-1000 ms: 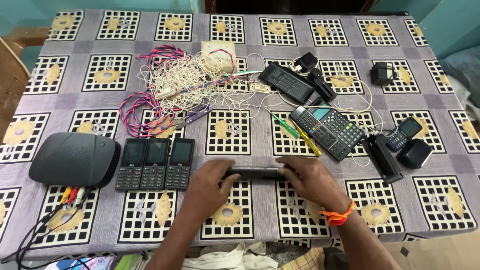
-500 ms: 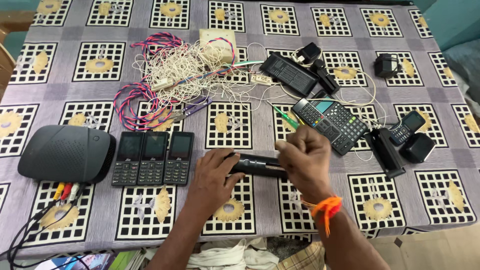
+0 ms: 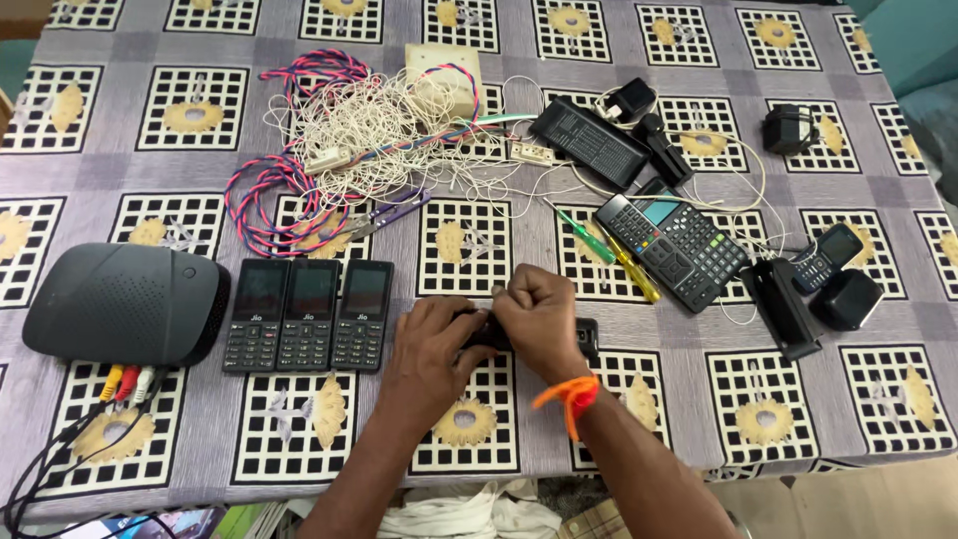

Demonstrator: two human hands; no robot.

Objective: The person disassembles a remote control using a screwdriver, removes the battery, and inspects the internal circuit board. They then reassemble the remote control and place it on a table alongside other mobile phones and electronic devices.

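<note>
beside three black phones (image 3: 307,315), left hand (image 3: 431,349) and right hand (image 3: 540,317) both grip a black device (image 3: 587,340).

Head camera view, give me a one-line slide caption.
Both hands, left hand and right hand, grip a small black device beside three keypad phones.

table covered by a grey-lilac cloth (image 3: 699,399) printed with black-and-white grid squares and yellow leaf motifs. teal upholstered seat (image 3: 913,50) seen at upper right corner. pale tiled floor (image 3: 848,499) shown at lower right. even, soft light cast throughout.
</note>
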